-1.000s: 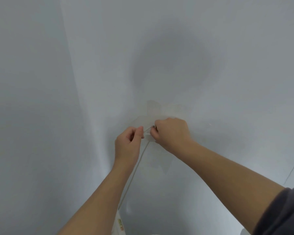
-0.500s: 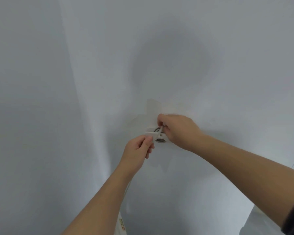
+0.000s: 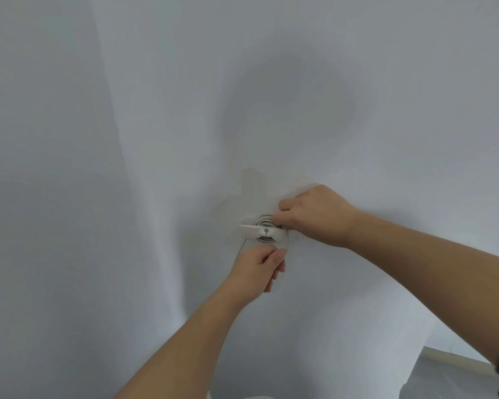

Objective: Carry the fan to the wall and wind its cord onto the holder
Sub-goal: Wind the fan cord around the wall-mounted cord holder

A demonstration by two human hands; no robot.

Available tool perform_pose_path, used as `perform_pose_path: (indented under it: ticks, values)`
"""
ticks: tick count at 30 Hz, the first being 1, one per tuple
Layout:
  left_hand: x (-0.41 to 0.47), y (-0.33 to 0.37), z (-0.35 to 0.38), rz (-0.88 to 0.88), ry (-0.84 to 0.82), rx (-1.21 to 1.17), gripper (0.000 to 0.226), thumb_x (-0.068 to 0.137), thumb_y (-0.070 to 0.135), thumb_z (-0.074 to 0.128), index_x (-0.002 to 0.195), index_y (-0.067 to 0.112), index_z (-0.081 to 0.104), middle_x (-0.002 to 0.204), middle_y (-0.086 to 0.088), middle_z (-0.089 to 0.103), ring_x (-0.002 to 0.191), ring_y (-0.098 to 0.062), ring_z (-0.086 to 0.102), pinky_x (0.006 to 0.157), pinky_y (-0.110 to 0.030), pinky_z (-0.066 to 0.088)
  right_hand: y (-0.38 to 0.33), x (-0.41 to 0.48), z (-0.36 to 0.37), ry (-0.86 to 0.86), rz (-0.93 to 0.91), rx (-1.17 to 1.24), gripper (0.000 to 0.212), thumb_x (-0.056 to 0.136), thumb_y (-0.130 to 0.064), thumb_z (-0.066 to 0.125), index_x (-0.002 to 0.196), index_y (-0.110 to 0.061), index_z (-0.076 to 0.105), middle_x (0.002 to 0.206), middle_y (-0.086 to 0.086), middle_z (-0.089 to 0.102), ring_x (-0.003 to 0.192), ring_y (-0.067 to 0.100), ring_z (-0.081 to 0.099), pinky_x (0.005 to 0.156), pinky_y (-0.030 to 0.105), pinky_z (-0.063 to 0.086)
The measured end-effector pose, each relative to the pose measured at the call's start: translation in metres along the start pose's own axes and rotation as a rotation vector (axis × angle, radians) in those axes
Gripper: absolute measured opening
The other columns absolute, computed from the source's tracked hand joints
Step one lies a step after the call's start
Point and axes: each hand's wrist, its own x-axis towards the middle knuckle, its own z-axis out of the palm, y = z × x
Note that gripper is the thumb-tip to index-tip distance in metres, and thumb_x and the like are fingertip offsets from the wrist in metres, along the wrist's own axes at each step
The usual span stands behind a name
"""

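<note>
cord [image 3: 286,245] pinched by left hand [image 3: 260,264] | right hand [image 3: 314,216] clenched at holder [image 3: 264,231]; hold unclear | risk: slack lets coils slip off

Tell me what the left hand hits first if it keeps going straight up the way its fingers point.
Most likely the holder with the cord wound on it: the left hand sits just below it, fingers curled and pointing up at it. The right hand stays off to the side. Depth from the wall is unclear.
</note>
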Motion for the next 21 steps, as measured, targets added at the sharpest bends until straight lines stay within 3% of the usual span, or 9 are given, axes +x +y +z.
perform_pose_path:
  ticks: [4, 8, 11, 16, 19, 21]
  values:
    - [0.003, 0.002, 0.008, -0.048, -0.001, -0.039, 0.038, 0.1, 0.026, 0.048, 0.066, 0.015, 0.06, 0.059, 0.001, 0.053, 0.04, -0.01, 0.041, 0.044, -0.019, 0.033, 0.003, -0.002, -0.002, -0.014, -0.014, 0.013, 0.027, 0.062, -0.005, 0.076, 0.074, -0.027, 0.067, 0.056, -0.006, 0.041, 0.043, 0.018, 0.031, 0.047, 0.02, -0.003]
    - [0.0, 0.006, 0.016, -0.129, -0.034, -0.095, 0.032, 0.101, 0.021, 0.045, 0.079, 0.01, 0.065, 0.065, 0.0, 0.059, 0.047, -0.008, 0.046, 0.042, -0.013, 0.034, 0.004, -0.002, -0.002, -0.055, -0.023, -0.007, 0.029, 0.076, -0.006, 0.063, 0.093, -0.03, 0.068, 0.063, -0.007, 0.036, 0.049, 0.017, 0.035, 0.044, 0.023, 0.002]
    - [-0.002, 0.01, 0.022, -0.158, -0.082, -0.183, 0.032, 0.102, 0.022, 0.044, 0.084, 0.009, 0.066, 0.069, -0.001, 0.061, 0.051, -0.008, 0.05, 0.046, -0.016, 0.037, 0.003, -0.002, -0.006, -0.078, -0.022, -0.002, 0.032, 0.076, -0.005, 0.065, 0.095, -0.031, 0.069, 0.062, -0.007, 0.034, 0.049, 0.017, 0.033, 0.044, 0.023, 0.002]
    - [0.002, 0.02, 0.038, -0.282, -0.132, -0.353, 0.037, 0.101, 0.035, 0.046, 0.079, 0.012, 0.064, 0.063, -0.001, 0.059, 0.051, -0.012, 0.052, 0.052, -0.022, 0.046, 0.003, -0.001, -0.012, -0.063, -0.018, 0.034, 0.032, 0.08, -0.005, 0.06, 0.099, -0.03, 0.069, 0.065, -0.007, 0.035, 0.052, 0.018, 0.032, 0.045, 0.024, 0.003]
    - [0.007, 0.026, 0.044, -0.364, -0.098, -0.393, 0.041, 0.099, 0.04, 0.047, 0.073, 0.013, 0.063, 0.06, -0.001, 0.057, 0.049, -0.013, 0.052, 0.052, -0.023, 0.047, 0.003, -0.002, -0.007, -0.044, -0.019, 0.045, 0.032, 0.097, -0.015, 0.043, 0.115, -0.032, 0.064, 0.074, -0.006, 0.04, 0.061, 0.018, 0.037, 0.045, 0.025, 0.008]
    - [0.01, 0.028, 0.047, -0.435, -0.075, -0.399, 0.047, 0.097, 0.046, 0.049, 0.07, 0.011, 0.064, 0.058, -0.001, 0.057, 0.048, -0.014, 0.052, 0.05, -0.022, 0.047, 0.003, -0.002, -0.008, -0.029, -0.018, 0.081, 0.027, 0.099, -0.022, 0.045, 0.11, -0.032, 0.067, 0.071, -0.007, 0.038, 0.059, 0.017, 0.037, 0.045, 0.025, 0.007]
